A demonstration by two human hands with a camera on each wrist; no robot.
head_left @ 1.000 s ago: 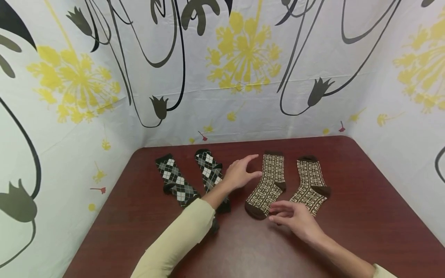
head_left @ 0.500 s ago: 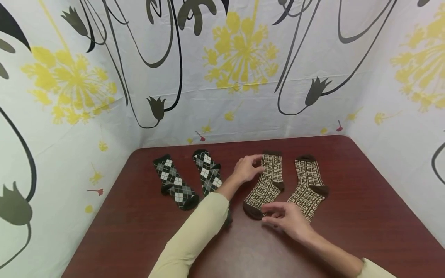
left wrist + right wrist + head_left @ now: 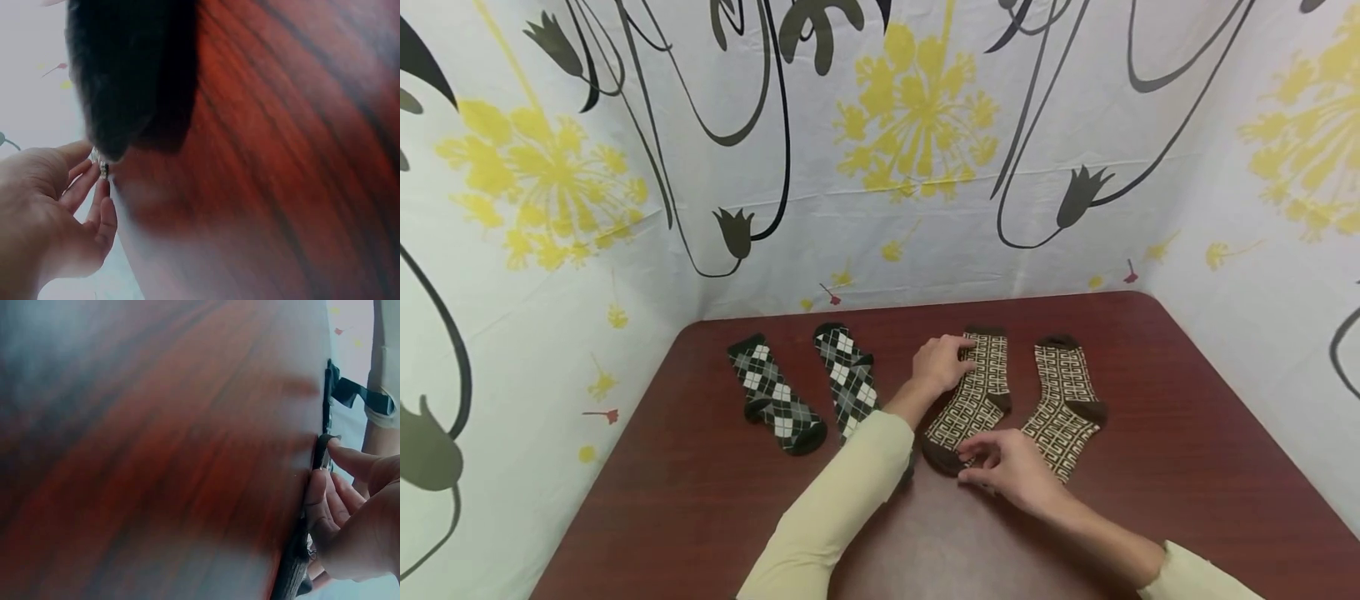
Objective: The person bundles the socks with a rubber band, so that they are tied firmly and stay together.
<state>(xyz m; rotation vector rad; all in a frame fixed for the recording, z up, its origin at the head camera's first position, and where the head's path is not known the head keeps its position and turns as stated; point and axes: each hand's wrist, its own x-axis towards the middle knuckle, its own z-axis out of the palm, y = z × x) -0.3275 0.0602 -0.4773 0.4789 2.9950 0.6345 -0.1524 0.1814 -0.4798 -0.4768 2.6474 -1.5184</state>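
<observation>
Left fingers [image 3: 958,341] reached a brown sock [image 3: 978,396], toe [image 3: 941,458] pointing near-left.

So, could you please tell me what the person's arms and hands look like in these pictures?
The left sleeve and right sleeve are long, pale cream-yellow and plain, the left one slightly wrinkled. The left one reaches close to the wrist. The left hand and right hand wear no gloves.
</observation>
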